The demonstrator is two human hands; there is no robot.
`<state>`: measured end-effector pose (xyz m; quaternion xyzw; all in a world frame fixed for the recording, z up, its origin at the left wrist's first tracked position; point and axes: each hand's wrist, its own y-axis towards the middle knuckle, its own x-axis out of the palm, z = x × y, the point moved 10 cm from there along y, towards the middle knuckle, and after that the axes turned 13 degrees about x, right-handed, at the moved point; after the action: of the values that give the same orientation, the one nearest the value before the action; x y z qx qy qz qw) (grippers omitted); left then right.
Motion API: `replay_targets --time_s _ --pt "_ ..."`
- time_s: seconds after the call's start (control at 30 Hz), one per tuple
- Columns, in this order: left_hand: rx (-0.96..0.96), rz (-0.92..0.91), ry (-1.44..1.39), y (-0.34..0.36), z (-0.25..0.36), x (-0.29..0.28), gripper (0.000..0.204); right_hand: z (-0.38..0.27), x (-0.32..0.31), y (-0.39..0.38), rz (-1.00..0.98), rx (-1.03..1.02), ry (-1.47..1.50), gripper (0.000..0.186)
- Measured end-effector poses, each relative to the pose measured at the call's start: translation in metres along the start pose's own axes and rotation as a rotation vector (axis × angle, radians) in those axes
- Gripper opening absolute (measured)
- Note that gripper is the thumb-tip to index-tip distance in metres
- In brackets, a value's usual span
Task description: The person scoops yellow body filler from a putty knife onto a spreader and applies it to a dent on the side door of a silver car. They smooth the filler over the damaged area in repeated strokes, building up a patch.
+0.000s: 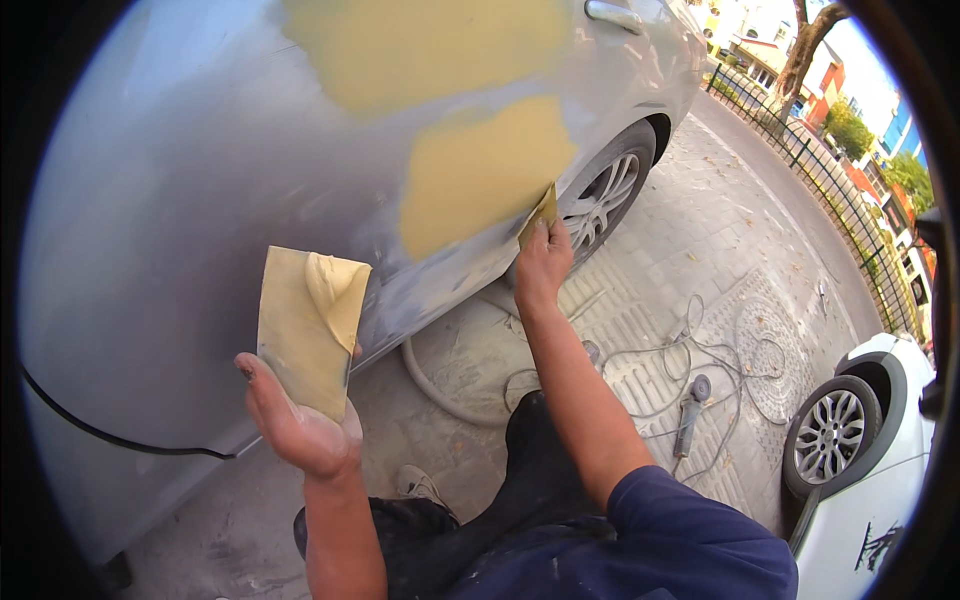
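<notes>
My left hand (305, 425) holds up a flat putty board (300, 335), smeared with yellowish filler; a thick dollop of body filler (336, 290) sits at its upper right corner. Farther right, my right hand (545, 260) is closed on a putty spreader (539, 216), whose edge is at the lower right of a yellow filler patch (485, 170) on the car's side. Whether the spreader touches the panel I cannot tell. Above lies a larger filler patch (430, 50) on the silver-grey car body (180, 190).
A car wheel (610, 195) is just beyond my right hand. On the paved ground lie a corded power tool (690, 415), tangled cables and a thick hose (430, 390). At the right stands a white car (900, 440); behind it runs a black metal fence (830, 190).
</notes>
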<state>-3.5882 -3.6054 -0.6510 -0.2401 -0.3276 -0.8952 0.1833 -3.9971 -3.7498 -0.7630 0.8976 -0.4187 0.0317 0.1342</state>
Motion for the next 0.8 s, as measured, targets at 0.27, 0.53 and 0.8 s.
replay_targets --time_s 0.27,0.53,0.8 --pt "0.102 -0.072 -0.065 0.007 0.017 0.008 0.06 -0.042 0.023 -0.047 -0.006 -0.306 -0.23 0.054" --pt "0.158 -0.065 -0.047 0.012 0.03 0.006 0.057 -0.066 0.053 -0.122 -0.12 -0.36 -0.191 0.065" --pt "0.155 -0.006 -0.037 0.009 0.031 0.007 0.059 -0.073 0.081 -0.199 -0.275 -0.303 -0.109 0.076"
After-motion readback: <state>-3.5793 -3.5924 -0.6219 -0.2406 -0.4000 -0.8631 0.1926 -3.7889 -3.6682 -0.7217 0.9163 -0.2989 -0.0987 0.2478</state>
